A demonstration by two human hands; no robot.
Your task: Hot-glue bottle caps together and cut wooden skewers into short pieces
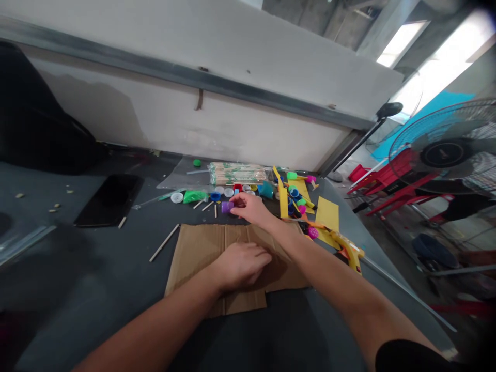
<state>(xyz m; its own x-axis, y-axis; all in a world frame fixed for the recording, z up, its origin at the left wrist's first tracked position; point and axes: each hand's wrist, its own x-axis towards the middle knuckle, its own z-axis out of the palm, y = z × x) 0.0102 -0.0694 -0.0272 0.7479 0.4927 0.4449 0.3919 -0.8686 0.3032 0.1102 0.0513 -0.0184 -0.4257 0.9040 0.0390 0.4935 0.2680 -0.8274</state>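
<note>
My right hand (251,207) reaches forward over the dark table and pinches a purple bottle cap (227,206) between thumb and fingers, just past the far edge of a flat brown cardboard sheet (194,253). My left hand (242,264) rests on the middle of that cardboard with its fingers curled under, pressing it down; nothing shows inside it. Beyond the purple cap lie several coloured bottle caps (215,196) and a clear bag of wooden sticks (236,173).
Yellow card pieces (327,213) and a yellow-orange glue gun (346,248) lie at the right. A black phone (110,199) lies at the left, loose wooden sticks (165,243) near the cardboard. A standing fan (449,150) and red stools are off the table's right edge.
</note>
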